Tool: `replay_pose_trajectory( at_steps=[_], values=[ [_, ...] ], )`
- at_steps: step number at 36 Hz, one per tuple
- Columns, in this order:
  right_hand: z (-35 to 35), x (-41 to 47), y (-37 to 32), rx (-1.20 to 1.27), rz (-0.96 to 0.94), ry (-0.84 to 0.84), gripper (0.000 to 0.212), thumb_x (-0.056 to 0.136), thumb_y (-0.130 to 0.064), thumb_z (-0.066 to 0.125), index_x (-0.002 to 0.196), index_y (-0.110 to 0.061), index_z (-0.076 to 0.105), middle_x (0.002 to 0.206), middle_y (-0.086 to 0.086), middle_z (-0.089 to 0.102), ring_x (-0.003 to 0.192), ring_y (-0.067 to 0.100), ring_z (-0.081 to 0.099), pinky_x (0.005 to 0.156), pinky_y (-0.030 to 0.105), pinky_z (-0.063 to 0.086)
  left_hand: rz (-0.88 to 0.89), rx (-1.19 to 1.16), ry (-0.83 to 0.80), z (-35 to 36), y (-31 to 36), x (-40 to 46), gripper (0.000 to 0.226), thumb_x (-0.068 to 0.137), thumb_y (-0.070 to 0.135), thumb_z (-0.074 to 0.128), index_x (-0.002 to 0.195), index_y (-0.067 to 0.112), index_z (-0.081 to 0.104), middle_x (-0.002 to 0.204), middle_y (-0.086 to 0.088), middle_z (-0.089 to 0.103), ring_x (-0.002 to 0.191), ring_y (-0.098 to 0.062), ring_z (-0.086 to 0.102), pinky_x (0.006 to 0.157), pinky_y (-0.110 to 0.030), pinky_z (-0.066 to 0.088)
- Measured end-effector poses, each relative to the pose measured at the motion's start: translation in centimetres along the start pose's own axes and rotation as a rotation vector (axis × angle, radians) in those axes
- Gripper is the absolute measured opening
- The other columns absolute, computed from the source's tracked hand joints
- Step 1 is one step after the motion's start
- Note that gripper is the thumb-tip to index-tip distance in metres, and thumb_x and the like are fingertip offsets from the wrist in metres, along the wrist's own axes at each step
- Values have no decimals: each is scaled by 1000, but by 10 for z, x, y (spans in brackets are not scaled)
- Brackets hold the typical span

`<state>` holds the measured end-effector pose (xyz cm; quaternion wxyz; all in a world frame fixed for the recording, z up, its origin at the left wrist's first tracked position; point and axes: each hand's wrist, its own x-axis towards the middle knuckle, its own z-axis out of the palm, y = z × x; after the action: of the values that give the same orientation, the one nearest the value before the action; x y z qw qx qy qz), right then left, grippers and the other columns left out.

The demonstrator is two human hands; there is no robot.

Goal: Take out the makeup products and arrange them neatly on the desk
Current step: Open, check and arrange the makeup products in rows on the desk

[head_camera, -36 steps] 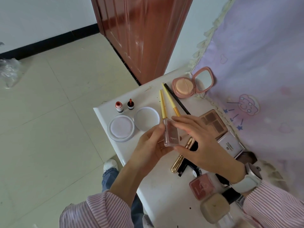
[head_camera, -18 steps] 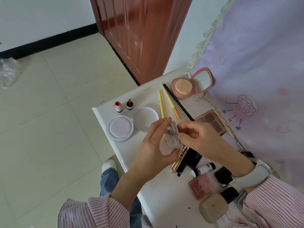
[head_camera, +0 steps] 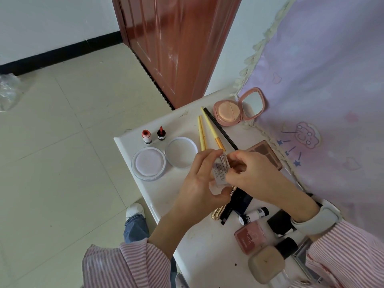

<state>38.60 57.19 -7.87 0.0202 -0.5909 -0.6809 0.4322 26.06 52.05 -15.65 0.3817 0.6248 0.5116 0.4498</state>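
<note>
Above the white desk both hands hold a small clear makeup case, its labelled back facing me. My left hand cradles it from below and the left. My right hand pinches its right edge. On the desk lie an open pink powder compact with a mirror, two yellow brushes, a black pencil, a brown eyeshadow palette, two small red bottles, a round white puff case and its lid.
Nearer to me lie a gold tube, a black case, a small white tube, a pink blush compact and a beige foundation bottle. A lilac curtain hangs at the right. A red-brown door stands behind.
The clear case has been turned over in my hands, so its printed label now faces up. My right hand has shifted from its top to its right edge.
</note>
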Motion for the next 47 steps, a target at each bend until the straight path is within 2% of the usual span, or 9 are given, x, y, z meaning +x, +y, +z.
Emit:
replay_pose_trajectory(
  at_steps=[9,14,19,23,27,31,37,43,47],
  values=[
    [-5,1,4,-69,32,59,23,82,-15,56,105,-18,59,94,-4,66,87,10,63,80,29,53,-14,1,32,4,2,5,65,66,22,63,126,13,42,120,-1,41,114,-11,46,95,-14,41],
    [-21,2,10,272,106,9,23,87,1,53,104,-13,60,87,0,70,75,10,69,63,23,57,-64,-104,56,-1,9,7,63,67,20,63,126,17,42,120,7,42,117,-5,46,98,-19,41],
    [-33,9,22,287,86,116,14,90,-11,56,91,-23,62,74,-12,69,58,7,68,56,18,54,-145,-211,26,-2,10,9,63,72,22,62,129,16,37,125,-4,49,122,-9,47,104,-21,36],
    [-45,19,41,301,129,259,18,90,-9,55,88,-25,62,79,-6,72,66,10,69,65,21,55,-217,32,70,7,8,15,68,74,24,66,135,10,37,125,0,49,104,-5,49,90,-2,33],
    [-59,31,55,343,166,426,16,92,-4,50,105,-1,60,84,6,69,69,17,68,69,26,58,-266,303,39,14,6,31,76,80,26,65,144,11,26,137,-2,43,127,-17,35,105,-32,28],
    [-69,41,63,280,183,492,19,94,-8,48,109,-2,58,82,4,67,72,22,65,82,43,54,-270,433,-8,19,4,37,67,83,30,63,141,12,34,138,-4,45,129,-22,37,103,-37,29],
    [-76,53,68,152,163,535,20,96,-8,42,109,-4,57,84,4,62,67,18,61,76,34,53,-133,751,-12,27,-11,30,52,67,37,70,112,12,60,115,-2,62,109,-27,58,76,-43,47],
    [-75,62,76,-123,179,565,28,93,-9,41,113,-8,60,99,11,68,90,29,64,87,49,50,-31,930,-169,36,-21,30,57,73,49,62,121,19,55,133,-5,51,126,-32,44,87,-54,43],
    [-69,66,76,-273,151,552,32,93,-6,41,121,-3,57,107,18,67,100,32,61,87,36,46,23,981,-203,37,-27,36,60,73,57,62,120,20,59,135,-6,52,129,-37,41,96,-65,31]
  ],
)
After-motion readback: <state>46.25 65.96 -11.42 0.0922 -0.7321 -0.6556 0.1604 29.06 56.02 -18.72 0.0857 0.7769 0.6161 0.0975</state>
